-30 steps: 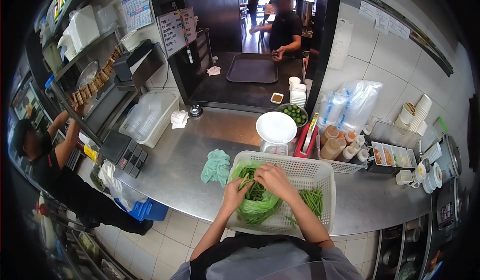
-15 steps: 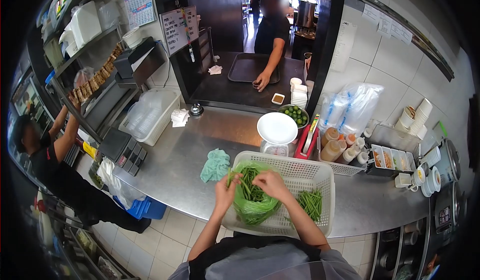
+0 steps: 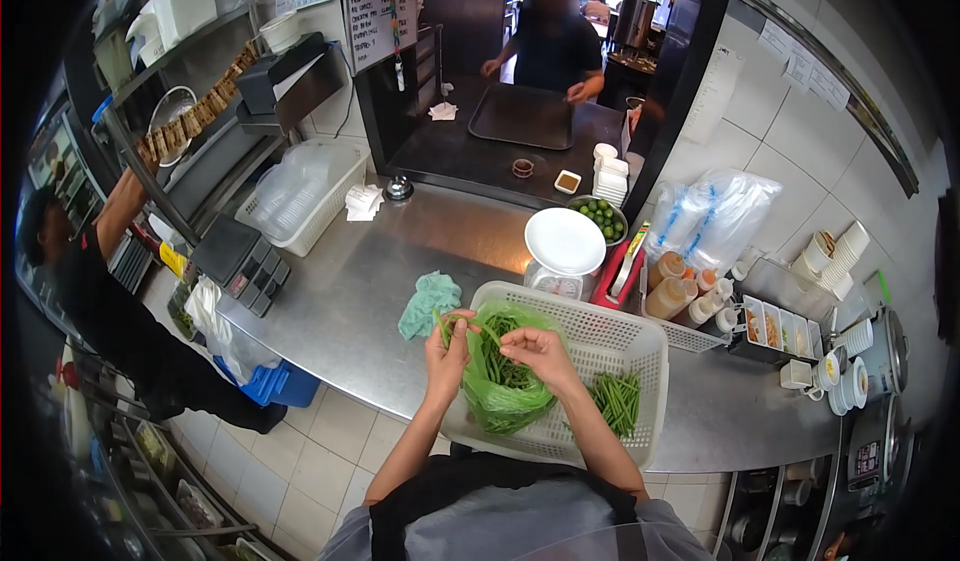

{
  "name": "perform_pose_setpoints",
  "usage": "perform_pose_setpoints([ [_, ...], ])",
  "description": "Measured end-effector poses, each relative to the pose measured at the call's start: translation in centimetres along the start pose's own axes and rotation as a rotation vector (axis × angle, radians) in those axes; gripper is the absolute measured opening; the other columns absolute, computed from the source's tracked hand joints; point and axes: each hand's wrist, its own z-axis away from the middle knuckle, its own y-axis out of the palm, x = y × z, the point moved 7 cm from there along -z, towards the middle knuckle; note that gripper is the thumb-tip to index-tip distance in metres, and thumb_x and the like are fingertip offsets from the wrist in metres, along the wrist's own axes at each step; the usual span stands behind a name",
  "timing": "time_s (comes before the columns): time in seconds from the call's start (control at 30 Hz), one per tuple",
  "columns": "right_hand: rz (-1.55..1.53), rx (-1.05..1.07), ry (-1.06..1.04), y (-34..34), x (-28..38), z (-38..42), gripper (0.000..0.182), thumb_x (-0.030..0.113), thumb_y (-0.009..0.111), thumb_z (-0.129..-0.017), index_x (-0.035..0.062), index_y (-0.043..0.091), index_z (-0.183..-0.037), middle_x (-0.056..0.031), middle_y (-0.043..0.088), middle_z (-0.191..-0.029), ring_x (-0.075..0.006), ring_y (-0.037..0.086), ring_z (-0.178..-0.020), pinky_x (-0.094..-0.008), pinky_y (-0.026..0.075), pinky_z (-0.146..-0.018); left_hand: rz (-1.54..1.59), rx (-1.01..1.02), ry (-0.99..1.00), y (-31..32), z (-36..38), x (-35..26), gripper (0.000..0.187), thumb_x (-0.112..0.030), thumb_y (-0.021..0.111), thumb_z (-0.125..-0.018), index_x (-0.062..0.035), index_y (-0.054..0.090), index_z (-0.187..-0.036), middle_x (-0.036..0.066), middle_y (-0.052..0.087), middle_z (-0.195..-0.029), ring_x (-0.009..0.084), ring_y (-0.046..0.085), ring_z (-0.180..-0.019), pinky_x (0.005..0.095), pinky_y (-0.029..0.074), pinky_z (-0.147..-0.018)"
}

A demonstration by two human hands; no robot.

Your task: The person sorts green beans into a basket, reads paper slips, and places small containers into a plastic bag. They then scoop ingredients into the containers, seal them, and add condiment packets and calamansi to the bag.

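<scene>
A green plastic bag (image 3: 500, 401) full of long green beans (image 3: 507, 346) stands open in the left part of a white perforated basket (image 3: 655, 401). Over the bag's left edge, my left hand (image 3: 449, 361) is closed on green beans, with pieces poking up past the fingers. My right hand (image 3: 535, 354) pinches the end of a bean above the bag's right side. A pile of cut green bean pieces (image 3: 617, 403) lies in the basket to the right, beside my right forearm.
A teal cloth (image 3: 430, 306) lies left of the basket. Behind it stand a scale with a white plate (image 3: 565, 241), a bowl of green citrus (image 3: 600, 221) and sauce bottles (image 3: 668, 296). One person holds a tray (image 3: 522, 118) at the window; another reaches to the left shelf.
The person at the window has let go of the small cup and now has both hands at the tray. A round metal strainer or lid now shows at the left shelf. My hands shifted slightly.
</scene>
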Motion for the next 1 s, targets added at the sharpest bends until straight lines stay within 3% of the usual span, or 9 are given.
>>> perform_pose_setpoints([
  [0.27, -0.159, -0.335, -0.208, -1.2, 1.3, -0.2, 0.005, 0.007, 0.055, -0.090, 0.0033, 0.056, -0.093, 0.0023, 0.054, -0.077, -0.0052, 0.049, -0.069, -0.0199, 0.040, -0.065, 0.171, 0.026, -0.118, 1.6, 0.7, 0.7, 0.021, -0.019, 0.046, -0.096, -0.0057, 0.056, -0.110, 0.000, 0.057, -0.088, -0.0003, 0.029, -0.047, 0.0173, 0.024, -0.041],
  [0.37, 0.083, -0.324, -0.321, -1.3, 2.4, -0.1, 0.008, 0.009, 0.056, -0.089, 0.0018, 0.057, -0.089, 0.0015, 0.053, -0.076, -0.0074, 0.049, -0.068, -0.0225, 0.040, -0.064, 0.242, -0.013, -0.121, 1.3, 0.5, 0.9, 0.022, -0.021, 0.047, -0.096, -0.0059, 0.055, -0.110, -0.001, 0.056, -0.090, 0.0002, 0.029, -0.048, 0.0176, 0.024, -0.042],
  [0.4, 0.336, -0.288, -0.449, -0.6, 3.8, 0.4, 0.006, 0.008, 0.058, -0.086, 0.0020, 0.057, -0.088, -0.0027, 0.053, -0.076, -0.0129, 0.051, -0.069, -0.0255, 0.042, -0.065, 0.266, -0.033, -0.134, 0.8, 0.1, 1.0, 0.021, -0.023, 0.047, -0.096, -0.0061, 0.055, -0.105, -0.001, 0.056, -0.089, 0.0009, 0.028, -0.047, 0.0175, 0.024, -0.042],
  [0.5, 0.589, -0.031, -0.577, 2.5, 6.0, 1.9, 0.006, 0.006, 0.060, -0.082, 0.0027, 0.057, -0.086, -0.0075, 0.053, -0.078, -0.0202, 0.054, -0.070, -0.0289, 0.042, -0.065, 0.341, -0.038, -0.173, 0.0, -0.7, 1.5, 0.020, -0.025, 0.046, -0.096, -0.0069, 0.055, -0.100, -0.001, 0.055, -0.088, 0.0013, 0.028, -0.047, 0.0172, 0.024, -0.043],
  [0.53, 0.679, 0.071, -0.541, 3.2, 5.7, 1.9, 0.005, 0.005, 0.060, -0.079, 0.0036, 0.058, -0.084, -0.0102, 0.053, -0.080, -0.0263, 0.056, -0.075, -0.0329, 0.043, -0.067, 0.324, -0.042, -0.161, 0.1, -0.8, 1.3, 0.020, -0.028, 0.047, -0.096, -0.0092, 0.054, -0.095, -0.001, 0.054, -0.079, 0.0020, 0.029, -0.047, 0.0172, 0.024, -0.043],
  [0.63, 0.963, 0.026, -0.571, 2.3, 3.7, 0.5, 0.011, 0.003, 0.058, -0.076, 0.0048, 0.062, -0.087, -0.0092, 0.056, -0.085, -0.0271, 0.056, -0.085, -0.0366, 0.043, -0.071, 0.410, -0.099, -0.262, -0.9, -1.4, 2.2, 0.020, -0.031, 0.048, -0.095, -0.0120, 0.052, -0.090, -0.002, 0.050, -0.069, 0.0031, 0.032, -0.049, 0.0181, 0.025, -0.042],
  [0.77, 1.468, 0.027, -0.358, -0.3, -0.3, -1.7, 0.018, 0.004, 0.058, -0.072, 0.0104, 0.069, -0.085, -0.0043, 0.058, -0.092, -0.0228, 0.052, -0.096, -0.0388, 0.038, -0.081, 0.473, 0.038, -0.433, -0.3, -1.3, 3.4, 0.023, -0.036, 0.053, -0.092, -0.0144, 0.048, -0.084, -0.004, 0.043, -0.061, 0.0044, 0.039, -0.052, 0.0190, 0.029, -0.043],
  [0.9, 1.518, 0.079, -0.299, -0.2, -0.6, -2.4, 0.010, 0.007, 0.060, -0.072, 0.0104, 0.068, -0.077, -0.0035, 0.057, -0.091, -0.0217, 0.052, -0.094, -0.0377, 0.038, -0.081, 0.255, 0.196, -0.480, 0.3, -0.5, 4.0, 0.016, -0.025, 0.063, -0.087, -0.0115, 0.055, -0.085, -0.003, 0.047, -0.063, 0.0082, 0.045, -0.055, 0.0212, 0.035, -0.047],
  [1.0, 1.423, 0.085, -0.341, -0.1, 1.1, -2.3, 0.004, 0.010, 0.062, -0.073, 0.0085, 0.065, -0.072, -0.0039, 0.057, -0.089, -0.0212, 0.052, -0.093, -0.0385, 0.038, -0.081, -0.369, 0.181, -0.133, 0.2, -0.9, 3.8, 0.015, -0.018, 0.067, -0.083, -0.0048, 0.063, -0.087, 0.002, 0.054, -0.067, 0.0135, 0.053, -0.060, 0.0263, 0.042, -0.055],
])
